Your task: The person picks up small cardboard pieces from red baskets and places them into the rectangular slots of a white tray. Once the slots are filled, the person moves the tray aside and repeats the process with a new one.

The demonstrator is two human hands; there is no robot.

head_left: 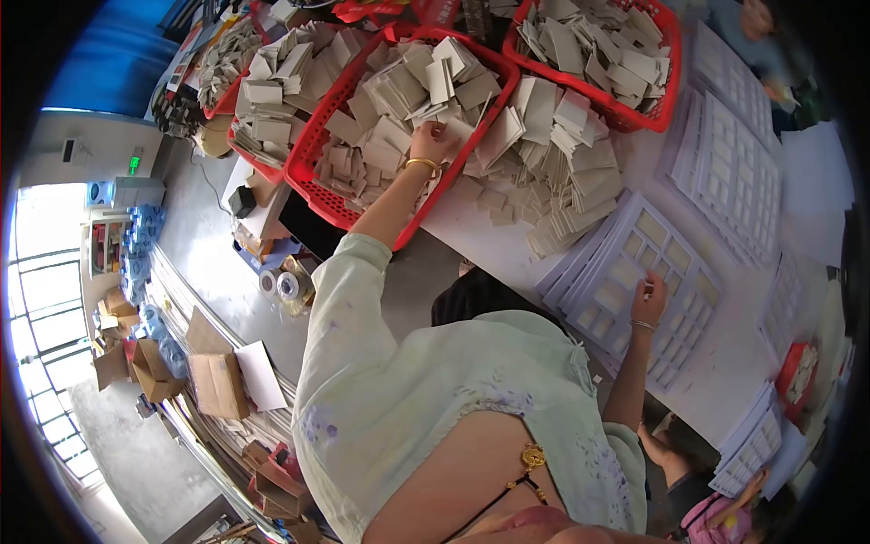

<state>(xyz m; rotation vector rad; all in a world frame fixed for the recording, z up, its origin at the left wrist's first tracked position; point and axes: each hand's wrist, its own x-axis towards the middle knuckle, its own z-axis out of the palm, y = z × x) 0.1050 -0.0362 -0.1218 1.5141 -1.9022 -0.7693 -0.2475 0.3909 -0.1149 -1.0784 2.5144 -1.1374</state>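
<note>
My left hand (432, 143), with a gold bracelet at its wrist, reaches into a red plastic basket (314, 192) full of grey-white cardboard pieces (396, 91). Its fingers are curled together among the pieces; what they pinch is hidden. Lower right, my right hand (650, 297) is over a stack of white sheets (605, 258) with rectangular slots, some showing cream pieces. Its fingers are bent and drawn together at the top sheet, and anything between them is too small to tell. Between the hands, a loose heap of cardboard pieces (571, 163) lies on the white table (453, 216).
Another red basket of pieces (666, 100) is at the top right, with more at the top left. Further slotted sheets (729, 172) lie along the right side, near a small red container (797, 376). Other people are at the right edges. Cardboard boxes (217, 385) stand at left.
</note>
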